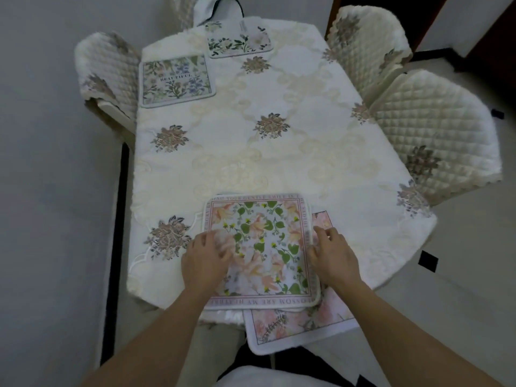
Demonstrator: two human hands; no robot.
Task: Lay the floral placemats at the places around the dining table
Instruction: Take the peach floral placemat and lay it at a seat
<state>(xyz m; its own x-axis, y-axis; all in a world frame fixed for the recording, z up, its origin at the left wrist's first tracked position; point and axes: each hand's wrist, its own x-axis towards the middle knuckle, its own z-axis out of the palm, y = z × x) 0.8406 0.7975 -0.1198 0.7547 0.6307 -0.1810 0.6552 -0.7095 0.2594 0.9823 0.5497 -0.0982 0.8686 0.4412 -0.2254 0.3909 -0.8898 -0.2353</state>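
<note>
The left hand (208, 255) lies flat on the left part of the top mat (265, 247), its fingers spread and blurred, holding nothing. The right hand (332, 255) has bent fingers and thumb pinching that mat's right edge. The top mat is nearly square, so no long axis shows. It sits square to the table (363, 224) at the near edge, and its near border lettering is upside down to the person.

Under it lies a pink mat (301, 325), long axis running away from the person and skewed to the right, its near end overhanging the table edge. A blue mat (177, 79) lies far left and a fourth mat (240, 37) at the far end.
</note>
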